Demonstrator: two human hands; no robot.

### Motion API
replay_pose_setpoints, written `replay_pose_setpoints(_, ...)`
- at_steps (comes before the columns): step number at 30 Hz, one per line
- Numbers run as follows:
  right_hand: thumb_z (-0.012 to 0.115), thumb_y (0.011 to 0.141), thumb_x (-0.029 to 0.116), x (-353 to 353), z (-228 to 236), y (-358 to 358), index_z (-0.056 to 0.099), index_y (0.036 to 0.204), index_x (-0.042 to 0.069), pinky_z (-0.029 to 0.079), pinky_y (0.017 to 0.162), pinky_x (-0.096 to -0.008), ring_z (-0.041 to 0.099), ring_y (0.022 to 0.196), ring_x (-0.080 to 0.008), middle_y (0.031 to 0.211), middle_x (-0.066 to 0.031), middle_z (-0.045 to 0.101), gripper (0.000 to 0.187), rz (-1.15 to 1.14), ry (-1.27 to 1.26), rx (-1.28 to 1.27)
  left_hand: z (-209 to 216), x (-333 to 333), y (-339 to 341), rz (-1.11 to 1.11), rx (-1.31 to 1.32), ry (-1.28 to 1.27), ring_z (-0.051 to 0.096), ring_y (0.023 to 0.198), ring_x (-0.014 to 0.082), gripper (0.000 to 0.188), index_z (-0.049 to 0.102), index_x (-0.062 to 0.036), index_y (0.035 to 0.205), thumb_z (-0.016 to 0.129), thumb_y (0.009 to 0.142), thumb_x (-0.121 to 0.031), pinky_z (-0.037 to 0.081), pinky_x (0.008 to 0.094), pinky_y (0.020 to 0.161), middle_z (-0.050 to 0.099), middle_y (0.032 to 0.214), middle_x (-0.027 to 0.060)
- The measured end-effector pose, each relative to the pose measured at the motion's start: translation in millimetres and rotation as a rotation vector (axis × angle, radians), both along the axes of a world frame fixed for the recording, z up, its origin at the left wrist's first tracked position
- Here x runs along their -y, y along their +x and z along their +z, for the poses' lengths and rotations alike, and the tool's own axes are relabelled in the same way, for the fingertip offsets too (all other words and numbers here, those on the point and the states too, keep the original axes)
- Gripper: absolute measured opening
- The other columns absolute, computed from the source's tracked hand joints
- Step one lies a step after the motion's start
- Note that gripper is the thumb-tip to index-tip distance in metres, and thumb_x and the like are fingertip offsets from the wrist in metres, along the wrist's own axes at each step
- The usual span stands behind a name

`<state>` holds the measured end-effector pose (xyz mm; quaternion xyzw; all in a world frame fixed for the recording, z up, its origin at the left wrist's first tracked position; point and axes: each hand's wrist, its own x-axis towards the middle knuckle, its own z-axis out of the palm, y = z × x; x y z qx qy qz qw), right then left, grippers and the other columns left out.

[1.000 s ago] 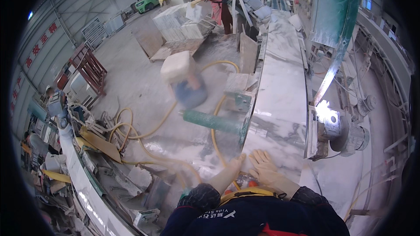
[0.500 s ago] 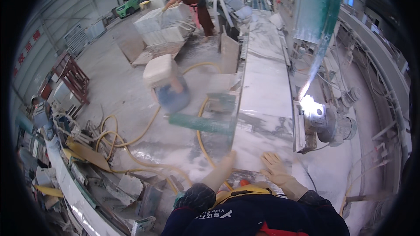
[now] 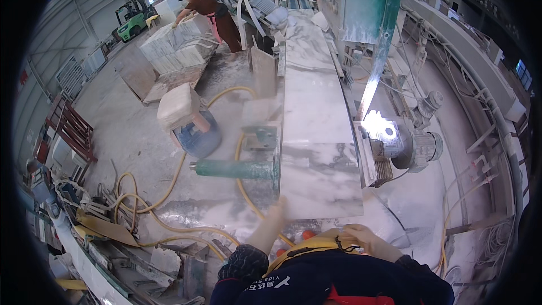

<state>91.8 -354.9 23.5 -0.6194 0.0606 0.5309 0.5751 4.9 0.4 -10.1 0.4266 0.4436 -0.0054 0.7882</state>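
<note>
My left hand [image 3: 275,213], in a cream glove, is at the near left corner of a long white marble slab [image 3: 316,192] with grey veins. Motion blurs its fingers, so its grip on the edge cannot be made out. My right hand [image 3: 364,238], gloved alike, is just short of the slab's near end, over my yellow apron [image 3: 313,247]. Its fingers reach leftward, loosely bent, with nothing seen in them. The slab lies lengthwise on a narrow bed, with another pale slab [image 3: 313,96] beyond it.
A green roller [image 3: 237,168] juts out left of the bed. Right of it stand a lit machine head [image 3: 381,130] and a motor [image 3: 420,149]. Yellow hose [image 3: 169,229] winds over the floor by a blue barrel [image 3: 197,138]. A co-worker [image 3: 217,17] bends over stacked slabs [image 3: 175,42].
My right hand has come off the slab's top and drawn back toward my apron. My left hand stays by the left corner. The whole view has shifted, moving the scene leftward.
</note>
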Motion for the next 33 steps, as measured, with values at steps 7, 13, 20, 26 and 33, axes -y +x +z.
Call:
replay_pose_setpoints(7,0.05,0.107,0.032,-115.4,26.6,-20.4,0.046,0.146,-0.001,0.038,0.118,-0.0411,0.05,0.138,-0.0259,0.143,-0.0182,0.055,0.052,0.048,0.323,-0.259,10.3,-0.3,-0.5,0.064,0.118,-0.089,0.061,0.118,0.0396,0.067,0.048,0.0035,0.141,0.062,0.099,-0.046,0.058,0.0569,0.087,0.058,0.132,0.0231)
replay_pose_setpoints(13,0.048,0.107,0.031,-131.1,8.8,-18.5,0.047,0.144,-0.005,0.036,0.119,-0.04,0.047,0.14,-0.0265,0.151,-0.019,0.049,0.052,-0.054,0.321,-0.339,26.5,-13.3,-25.1,0.122,0.14,0.01,0.062,0.117,0.032,0.053,0.052,-0.0008,0.139,0.061,0.101,-0.037,0.056,0.0449,0.091,0.062,0.129,0.0177)
replay_pose_setpoints(20,0.048,0.107,0.029,-129.2,-16.9,-3.2,0.052,0.138,-0.009,0.039,0.117,-0.0401,0.05,0.137,-0.0286,0.146,-0.0201,0.054,0.049,-0.089,0.342,-0.377,59.0,-50.2,-238.4,0.593,-0.332,1.1,0.062,0.112,0.0278,0.037,0.061,0.0,0.13,0.055,0.099,-0.02,0.05,0.0383,0.095,0.064,0.124,0.0196)
replay_pose_setpoints(26,0.047,0.108,0.028,-126.4,-36.7,4.2,0.055,0.136,-0.007,0.043,0.113,-0.0412,0.057,0.128,-0.0286,0.137,-0.0189,0.062,0.046,0.128,0.296,0.015,54.3,46.1,-529.9,0.941,-1.311,1.492,0.057,0.123,0.0419,0.044,0.056,0.0032,0.137,0.053,0.098,-0.017,0.037,0.0443,0.114,0.062,0.129,0.0252)
replay_pose_setpoints(33,0.047,0.108,0.031,-136.9,-37.0,11.9,0.059,0.132,-0.003,0.046,0.109,-0.041,0.06,0.122,-0.0283,0.131,-0.0158,0.066,0.043,-0.136,0.206,-0.34,40.4,205.5,-604.2,0.387,-2.339,1.02,0.064,0.11,0.0322,0.035,0.064,-0.0001,0.127,0.056,0.102,-0.023,0.053,0.0436,0.092,0.067,0.124,0.0185)
